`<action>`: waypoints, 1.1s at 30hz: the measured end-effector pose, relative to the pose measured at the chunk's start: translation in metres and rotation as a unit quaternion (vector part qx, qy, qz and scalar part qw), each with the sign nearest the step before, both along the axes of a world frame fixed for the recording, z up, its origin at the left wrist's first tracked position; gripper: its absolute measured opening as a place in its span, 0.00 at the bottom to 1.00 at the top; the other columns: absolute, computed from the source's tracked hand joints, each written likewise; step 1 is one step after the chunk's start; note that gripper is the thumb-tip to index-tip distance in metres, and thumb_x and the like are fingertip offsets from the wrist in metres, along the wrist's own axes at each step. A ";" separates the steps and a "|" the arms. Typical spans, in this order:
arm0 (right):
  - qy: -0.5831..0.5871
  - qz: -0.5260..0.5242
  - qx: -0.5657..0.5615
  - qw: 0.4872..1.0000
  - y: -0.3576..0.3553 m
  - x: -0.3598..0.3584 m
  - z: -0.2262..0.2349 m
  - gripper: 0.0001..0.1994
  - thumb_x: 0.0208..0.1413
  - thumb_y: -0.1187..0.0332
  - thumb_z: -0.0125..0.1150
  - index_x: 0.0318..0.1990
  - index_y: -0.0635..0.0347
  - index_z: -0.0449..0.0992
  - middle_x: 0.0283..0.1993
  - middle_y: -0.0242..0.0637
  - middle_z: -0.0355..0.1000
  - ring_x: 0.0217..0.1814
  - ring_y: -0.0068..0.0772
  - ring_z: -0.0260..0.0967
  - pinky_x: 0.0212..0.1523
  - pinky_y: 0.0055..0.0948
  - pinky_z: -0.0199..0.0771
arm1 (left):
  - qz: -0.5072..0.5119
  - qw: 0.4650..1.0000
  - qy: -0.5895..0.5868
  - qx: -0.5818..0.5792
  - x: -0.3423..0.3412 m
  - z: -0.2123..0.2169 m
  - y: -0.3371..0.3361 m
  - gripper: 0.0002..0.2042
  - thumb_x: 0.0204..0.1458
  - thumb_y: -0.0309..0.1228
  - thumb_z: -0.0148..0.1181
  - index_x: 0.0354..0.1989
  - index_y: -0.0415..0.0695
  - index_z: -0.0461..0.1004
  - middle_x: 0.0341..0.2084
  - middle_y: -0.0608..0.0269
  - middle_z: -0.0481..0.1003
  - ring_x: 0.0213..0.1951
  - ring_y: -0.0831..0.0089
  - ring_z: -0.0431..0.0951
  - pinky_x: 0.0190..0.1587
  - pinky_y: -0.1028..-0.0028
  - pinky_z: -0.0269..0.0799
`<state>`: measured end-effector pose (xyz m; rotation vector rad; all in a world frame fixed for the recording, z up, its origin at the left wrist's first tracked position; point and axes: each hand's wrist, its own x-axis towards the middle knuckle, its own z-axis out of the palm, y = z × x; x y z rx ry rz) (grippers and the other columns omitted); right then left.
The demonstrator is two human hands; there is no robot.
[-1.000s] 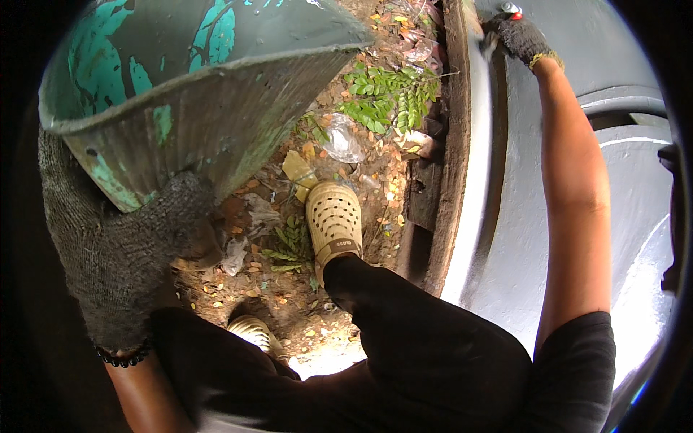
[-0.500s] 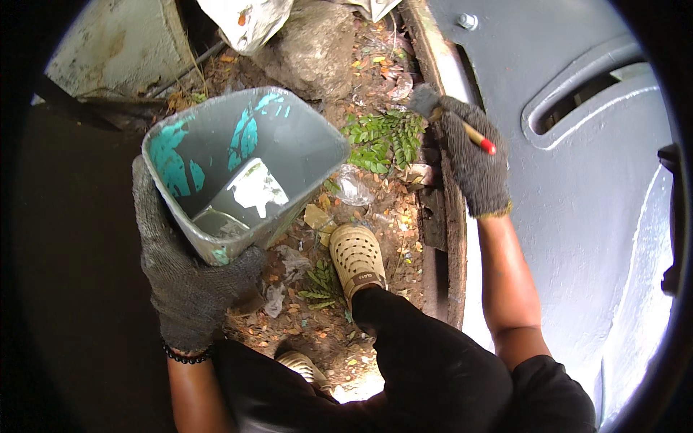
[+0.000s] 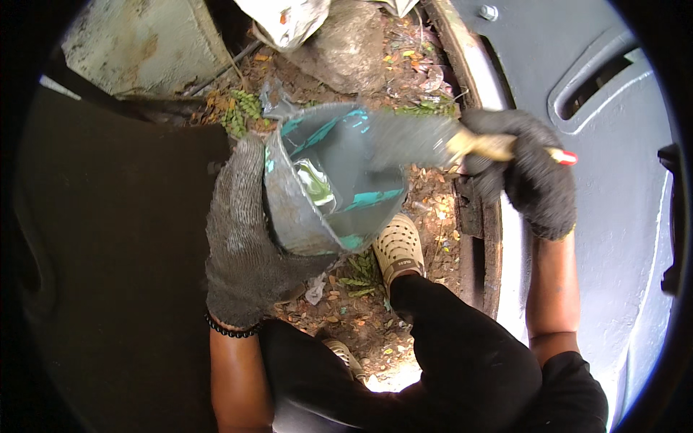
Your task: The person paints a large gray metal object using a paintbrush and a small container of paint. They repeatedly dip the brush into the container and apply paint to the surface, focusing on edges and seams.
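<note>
My left hand (image 3: 245,238), in a dark knit glove, is closed round a grey paint bucket (image 3: 296,209) held tilted in front of me. Turquoise patches mark its inner walls, and a little shiny grey paint lies at the bottom. My right hand (image 3: 523,166), gloved too, grips a paintbrush (image 3: 491,146) with a wooden, red-tipped handle. The brush's grey, paint-covered bristles are smeared by motion and reach over the bucket's right rim; whether they touch it I cannot tell.
To the right stands a large grey-painted panel (image 3: 613,216) with a curved slot and a bolt. A dark surface (image 3: 115,252) fills the left. Leaf-strewn soil (image 3: 361,325) with a rock (image 3: 339,54) lies between them, under my beige clogs (image 3: 399,245).
The bucket has moved right and tipped over to the right. My right hand has turned the brush, so its bristles now point left over the bucket's rim.
</note>
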<state>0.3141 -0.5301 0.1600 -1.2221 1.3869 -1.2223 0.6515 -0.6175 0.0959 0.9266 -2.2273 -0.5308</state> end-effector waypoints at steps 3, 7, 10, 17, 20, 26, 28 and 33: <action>0.114 0.165 0.005 0.980 -0.007 0.005 -0.004 0.25 0.67 0.49 0.65 0.57 0.64 0.82 0.58 0.46 0.82 0.50 0.37 0.83 0.49 0.36 0.85 | -0.032 0.999 -0.011 0.024 -0.006 0.007 -0.003 0.60 0.30 0.48 0.89 0.73 0.33 0.62 0.64 0.41 0.73 0.66 0.40 0.72 0.71 0.49 0.65; 0.204 0.239 0.045 0.948 -0.027 0.018 -0.024 0.20 0.61 0.66 0.69 0.60 0.55 0.82 0.59 0.42 0.82 0.57 0.39 0.81 0.57 0.41 0.81 | -0.037 0.998 -0.043 0.004 -0.015 0.018 0.005 0.60 0.30 0.51 0.89 0.72 0.34 0.64 0.63 0.40 0.72 0.65 0.40 0.73 0.71 0.47 0.65; 0.140 0.206 -0.218 0.944 -0.047 0.034 -0.053 0.14 0.63 0.67 0.70 0.54 0.55 0.85 0.57 0.41 0.82 0.58 0.28 0.79 0.59 0.34 0.82 | -0.037 0.997 -0.062 0.032 -0.016 0.019 0.009 0.62 0.30 0.54 0.88 0.73 0.32 0.62 0.67 0.36 0.69 0.68 0.39 0.70 0.72 0.46 0.63; 0.223 0.224 -0.079 0.945 -0.046 0.022 -0.031 0.15 0.61 0.69 0.70 0.56 0.54 0.85 0.48 0.44 0.85 0.48 0.42 0.84 0.50 0.42 0.84 | 0.029 0.992 -0.106 0.062 -0.005 0.004 0.006 0.63 0.31 0.55 0.87 0.74 0.32 0.60 0.70 0.35 0.66 0.70 0.38 0.68 0.73 0.48 0.63; 0.327 0.262 -0.254 0.872 -0.041 0.022 -0.043 0.15 0.68 0.64 0.65 0.58 0.57 0.83 0.55 0.41 0.83 0.56 0.25 0.81 0.44 0.31 0.86 | 0.036 0.993 -0.101 0.050 -0.002 0.001 0.005 0.64 0.31 0.54 0.87 0.75 0.32 0.59 0.70 0.34 0.65 0.70 0.38 0.68 0.73 0.48 0.63; -0.145 0.337 0.018 0.930 -0.043 0.026 -0.100 0.20 0.66 0.71 0.65 0.64 0.63 0.76 0.66 0.44 0.77 0.65 0.39 0.76 0.65 0.37 0.78 | 0.011 0.990 -0.125 0.070 -0.001 0.000 0.001 0.64 0.31 0.53 0.87 0.75 0.32 0.57 0.69 0.34 0.66 0.70 0.37 0.68 0.73 0.48 0.63; -0.083 0.336 0.015 0.938 -0.048 0.023 -0.102 0.19 0.64 0.71 0.68 0.62 0.60 0.79 0.65 0.43 0.77 0.66 0.42 0.75 0.69 0.39 0.74 | -0.001 0.990 -0.113 0.080 -0.001 0.000 0.001 0.64 0.31 0.53 0.88 0.75 0.32 0.58 0.69 0.34 0.66 0.70 0.37 0.68 0.73 0.47 0.63; 0.188 0.286 -0.123 0.931 -0.051 0.020 -0.067 0.13 0.64 0.70 0.68 0.55 0.58 0.84 0.58 0.42 0.81 0.59 0.42 0.80 0.62 0.39 0.79 | 0.014 0.994 -0.030 0.106 0.001 -0.006 0.003 0.64 0.31 0.48 0.89 0.76 0.31 0.55 0.66 0.36 0.70 0.66 0.44 0.74 0.67 0.52 0.72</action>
